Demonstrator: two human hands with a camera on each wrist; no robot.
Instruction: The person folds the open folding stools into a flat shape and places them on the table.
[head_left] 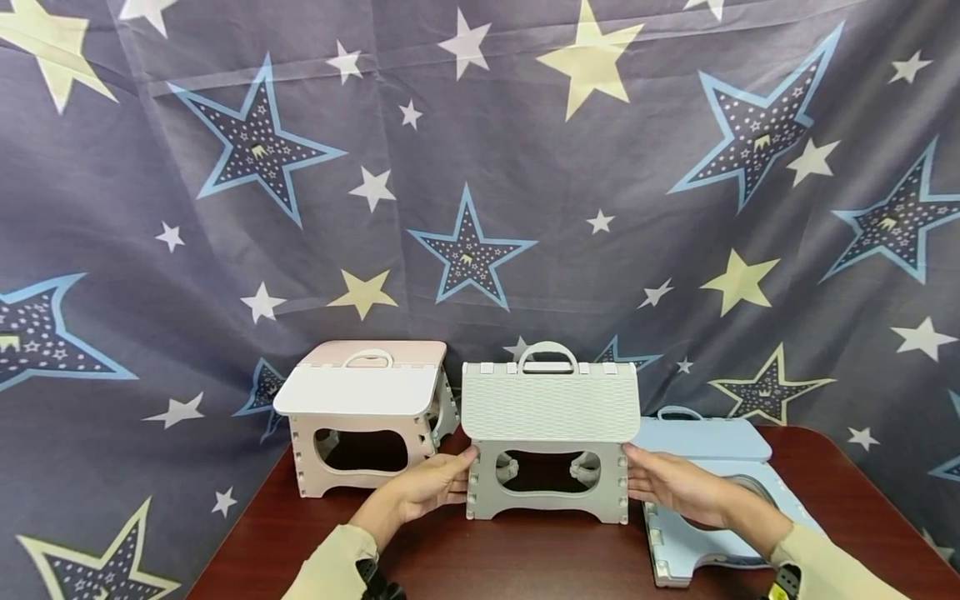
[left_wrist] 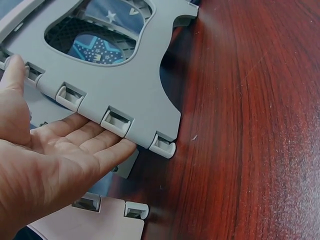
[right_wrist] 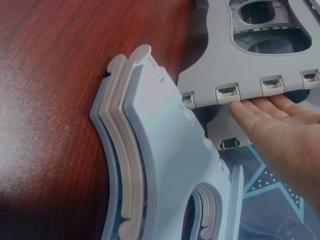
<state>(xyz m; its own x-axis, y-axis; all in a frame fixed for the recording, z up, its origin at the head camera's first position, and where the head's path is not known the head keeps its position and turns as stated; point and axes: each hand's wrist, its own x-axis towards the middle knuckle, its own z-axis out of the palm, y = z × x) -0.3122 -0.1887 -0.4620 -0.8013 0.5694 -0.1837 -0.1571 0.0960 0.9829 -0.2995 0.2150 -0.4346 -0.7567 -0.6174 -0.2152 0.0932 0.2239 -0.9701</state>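
Observation:
A pale grey-green folding step stool (head_left: 551, 404) stands unfolded at the middle of the table, its carry handle raised at the back. My left hand (head_left: 427, 490) touches the stool's left side; in the left wrist view its fingers lie almost straight along the hinged edge, thumb apart. On the opposite side, my right hand (head_left: 678, 485) rests extended fingertips against the hinged edge of the leg panel (right_wrist: 200, 85). Beneath my right forearm lies a light blue folding stool (head_left: 697, 550), folded flat. The right thumb is hidden in the right wrist view.
A pink and white folding stool (head_left: 360, 392) stands unfolded to the left, close behind my left hand. All the stools are on a dark red wood-grain table (head_left: 525, 571). A star-patterned cloth (head_left: 480, 150) hangs behind the table.

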